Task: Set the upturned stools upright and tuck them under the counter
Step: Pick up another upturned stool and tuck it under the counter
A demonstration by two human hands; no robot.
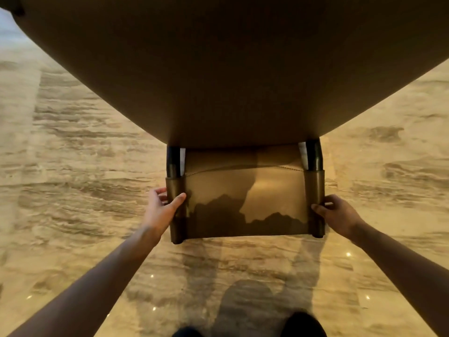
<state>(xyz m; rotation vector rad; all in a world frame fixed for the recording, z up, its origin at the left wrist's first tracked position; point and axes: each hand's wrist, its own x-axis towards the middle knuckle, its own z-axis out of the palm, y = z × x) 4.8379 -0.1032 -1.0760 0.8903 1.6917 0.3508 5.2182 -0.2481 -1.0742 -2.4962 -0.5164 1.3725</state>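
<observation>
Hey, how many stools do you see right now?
1. A single stool stands ahead, its backrest gripped at the left post by the left hand and at the right post by the right hand, seat hidden under the counter. Others may be out of view.

glossy veined beige stone floor, small light reflections

stool seat, legs hidden under counter | counter cut by top edge | shoes cut at bottom edge
</observation>
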